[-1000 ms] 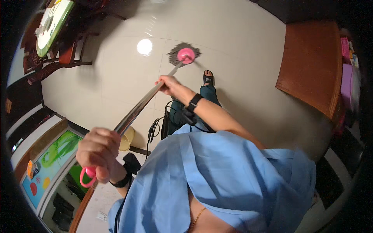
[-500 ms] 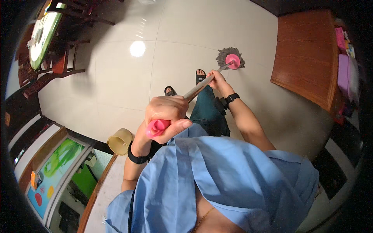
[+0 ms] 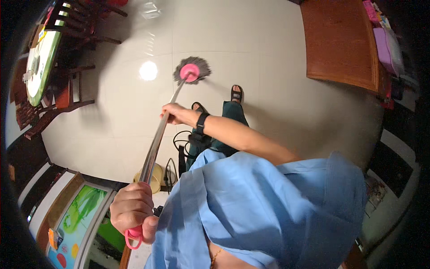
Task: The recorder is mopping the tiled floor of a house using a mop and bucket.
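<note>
A mop (image 3: 154, 145) with a shiny metal pole slants from my body out to the floor. My left hand (image 3: 133, 207) is wrapped round its upper end, just above the pink handle tip with a hanging loop. Farther down the pole, my right hand (image 3: 174, 114) grips it, a black band on that wrist. The grey strands of the mop head (image 3: 199, 67) fan out around a pink disc on the pale tiles, beyond my feet, and look blurred.
A brown wooden cabinet (image 3: 342, 45) stands at the right. Dark wooden chairs (image 3: 80, 89) and a green-edged table (image 3: 42, 67) are at the far left. A yellowish bucket (image 3: 155, 177) sits behind the pole, near black cables (image 3: 170, 172).
The mop head has swept left across the floor. My left hand has moved left and nearer to me, and my right hand has swung left with the pole.
</note>
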Tool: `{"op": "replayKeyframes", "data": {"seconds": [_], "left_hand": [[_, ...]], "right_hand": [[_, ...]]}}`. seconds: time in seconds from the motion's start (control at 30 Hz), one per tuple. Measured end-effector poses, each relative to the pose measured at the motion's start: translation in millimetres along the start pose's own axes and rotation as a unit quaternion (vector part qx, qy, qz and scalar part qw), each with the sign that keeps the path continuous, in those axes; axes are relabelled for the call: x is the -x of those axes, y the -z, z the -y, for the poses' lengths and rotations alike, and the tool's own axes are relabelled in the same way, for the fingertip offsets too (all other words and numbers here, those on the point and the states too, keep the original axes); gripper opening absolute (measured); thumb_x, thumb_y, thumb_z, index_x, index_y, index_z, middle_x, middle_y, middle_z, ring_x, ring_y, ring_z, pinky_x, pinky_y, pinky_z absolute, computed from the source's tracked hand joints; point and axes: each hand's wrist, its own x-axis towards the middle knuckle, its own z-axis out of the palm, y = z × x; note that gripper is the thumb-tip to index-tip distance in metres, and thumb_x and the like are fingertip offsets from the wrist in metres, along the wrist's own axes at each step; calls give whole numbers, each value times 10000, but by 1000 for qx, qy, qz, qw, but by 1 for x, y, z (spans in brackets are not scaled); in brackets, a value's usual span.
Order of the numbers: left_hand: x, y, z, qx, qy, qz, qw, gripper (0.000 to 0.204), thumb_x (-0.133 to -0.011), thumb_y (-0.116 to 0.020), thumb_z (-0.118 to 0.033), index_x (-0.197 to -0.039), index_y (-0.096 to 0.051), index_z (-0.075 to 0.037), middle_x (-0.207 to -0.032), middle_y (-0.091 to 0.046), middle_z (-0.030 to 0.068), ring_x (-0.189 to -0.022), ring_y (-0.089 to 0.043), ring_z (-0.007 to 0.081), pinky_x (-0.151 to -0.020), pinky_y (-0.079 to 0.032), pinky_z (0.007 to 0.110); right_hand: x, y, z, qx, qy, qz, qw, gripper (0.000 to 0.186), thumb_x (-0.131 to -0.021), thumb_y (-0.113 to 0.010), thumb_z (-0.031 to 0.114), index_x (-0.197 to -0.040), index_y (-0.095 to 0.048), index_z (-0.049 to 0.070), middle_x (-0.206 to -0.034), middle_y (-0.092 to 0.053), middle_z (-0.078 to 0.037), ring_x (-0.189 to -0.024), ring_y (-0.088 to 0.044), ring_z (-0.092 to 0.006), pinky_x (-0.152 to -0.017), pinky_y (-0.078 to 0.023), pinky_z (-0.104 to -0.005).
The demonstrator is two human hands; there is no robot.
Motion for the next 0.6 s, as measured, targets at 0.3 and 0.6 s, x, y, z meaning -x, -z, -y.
{"op": "replayKeyframes", "data": {"seconds": [0.3, 0.6], "left_hand": [[14, -7, 3, -86, -36, 4, 996, 360, -798, -553, -258, -567, -360, -62, -447, -350, 21, -377, -381, 166, -438, -407, 321], [-25, -1, 33, -56, -5, 35, 998, 277, -813, -517, -263, -656, -431, -52, -524, -418, 56, -462, -433, 203, -477, -422, 376]], "right_hand": [[-10, -23, -7, -22, 112, 126, 986, 98, -752, -518, 124, -760, -473, 38, -746, -538, -98, -695, -605, -221, -621, -538, -365], [47, 20, 82, -104, 217, -2, 970, 62, -752, -507, 58, -729, -472, 12, -682, -526, -105, -625, -596, -232, -542, -533, -363]]}}
